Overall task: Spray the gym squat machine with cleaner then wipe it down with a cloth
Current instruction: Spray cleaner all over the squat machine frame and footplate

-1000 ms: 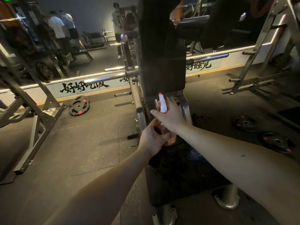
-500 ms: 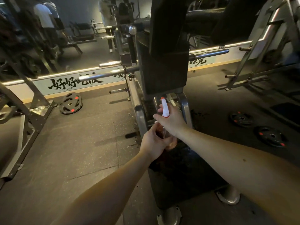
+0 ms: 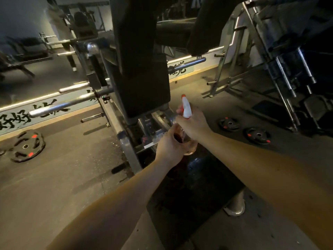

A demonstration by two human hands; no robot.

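The squat machine fills the middle of the view, with a tall black back pad [image 3: 144, 73], a steel frame [image 3: 126, 141] and a dark footplate [image 3: 194, 186] below my arms. I hold a spray bottle [image 3: 186, 109] with a white, red-tipped nozzle in front of the pad's lower edge. My right hand [image 3: 193, 125] grips the bottle's neck under the nozzle. My left hand [image 3: 171, 145] curls round the clear bottle body from the left. No cloth shows in the frame.
Black weight plates with red marks lie on the floor at left [image 3: 27, 145] and right [image 3: 228, 123], [image 3: 257, 135]. A chrome bar [image 3: 63, 105] sticks out left of the machine. Another rack [image 3: 281, 69] stands at the right. A mirror wall runs behind.
The view has moved closer and turned right, so the machine looks larger. Both hands stay on the spray bottle, which sits a little further right in view.
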